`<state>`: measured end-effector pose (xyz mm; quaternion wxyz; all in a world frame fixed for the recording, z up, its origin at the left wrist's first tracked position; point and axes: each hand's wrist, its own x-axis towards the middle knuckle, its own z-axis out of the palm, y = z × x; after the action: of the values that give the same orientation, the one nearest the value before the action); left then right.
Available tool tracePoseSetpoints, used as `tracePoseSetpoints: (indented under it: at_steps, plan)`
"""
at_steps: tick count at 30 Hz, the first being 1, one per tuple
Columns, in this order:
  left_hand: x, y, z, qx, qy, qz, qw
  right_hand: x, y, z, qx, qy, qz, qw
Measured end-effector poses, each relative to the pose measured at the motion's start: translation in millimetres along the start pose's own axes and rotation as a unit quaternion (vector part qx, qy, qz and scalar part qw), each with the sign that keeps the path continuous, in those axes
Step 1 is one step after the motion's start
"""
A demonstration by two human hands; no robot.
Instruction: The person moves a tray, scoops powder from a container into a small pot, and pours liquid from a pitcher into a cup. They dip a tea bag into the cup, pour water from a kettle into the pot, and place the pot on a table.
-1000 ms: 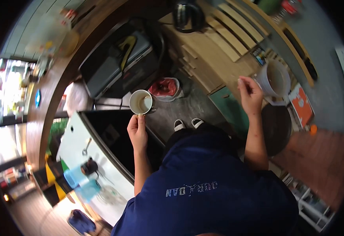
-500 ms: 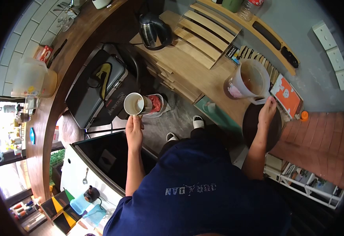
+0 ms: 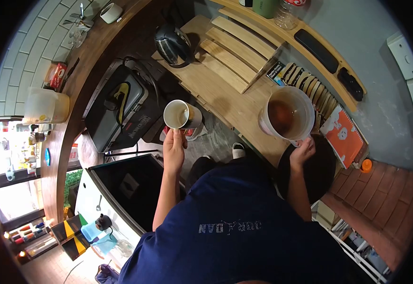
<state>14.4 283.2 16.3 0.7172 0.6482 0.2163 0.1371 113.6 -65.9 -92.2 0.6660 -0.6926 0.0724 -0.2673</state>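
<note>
My left hand (image 3: 173, 144) is closed round a paper cup (image 3: 194, 117), its rim turned up toward me; a little pale liquid seems to lie at the bottom. In my right hand (image 3: 303, 150) is the handle of a translucent plastic pitcher (image 3: 305, 117) with brown liquid inside. The pitcher is held over the right part of the wooden counter (image 3: 225, 105), apart from the cup. Below and behind the cup, a bag with something red in it is partly hidden.
A black kettle (image 3: 173, 46) and a slatted wooden rack (image 3: 239, 52) stand on the counter. Farther right are an orange notebook (image 3: 342, 135) and a round black stool-like disc (image 3: 317, 173). At left are a black case (image 3: 109, 109) and another plastic pitcher (image 3: 38, 106).
Both hands have come closer together: the cup has shifted right, the pitcher left and nearer my body. The pitcher's opening now faces me more. The whole view has shifted slightly.
</note>
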Motion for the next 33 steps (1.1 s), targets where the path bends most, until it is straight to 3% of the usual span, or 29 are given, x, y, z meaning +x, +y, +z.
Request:
tracePoseSetpoints:
  at_steps: [2, 8, 12, 14, 18, 20, 24, 33]
  plan:
    - [2, 4, 2, 0.034, -0.018, -0.023, 0.999, 2, 4, 3, 0.002, 0.065, 0.066, 0.996]
    - [18, 4, -5, 0.063, -0.027, -0.027, 0.997, 18, -20, 14, -0.035, 0.049, 0.026, 0.998]
    - [33, 21, -15, 0.112, -0.064, 0.034, 0.991, 26, -37, 10, -0.058, 0.012, -0.012, 0.998]
    - [38, 28, -22, 0.101, -0.088, 0.044, 0.990, 30, -56, 13, 0.003, 0.010, 0.006, 1.000]
    - [48, 45, -32, 0.119, -0.103, 0.044, 0.986, 40, -104, 19, -0.009, -0.013, -0.041, 0.999]
    - [57, 47, -41, 0.130, -0.116, 0.030, 0.984, 48, -139, 37, 0.038, 0.044, 0.021, 0.998]
    - [66, 57, -44, 0.118, -0.125, 0.053, 0.984, 57, -191, 50, -0.003, -0.079, -0.010, 0.997]
    - [61, 62, -53, 0.111, -0.140, 0.048, 0.983, 70, -254, 84, -0.082, -0.229, -0.034, 0.969]
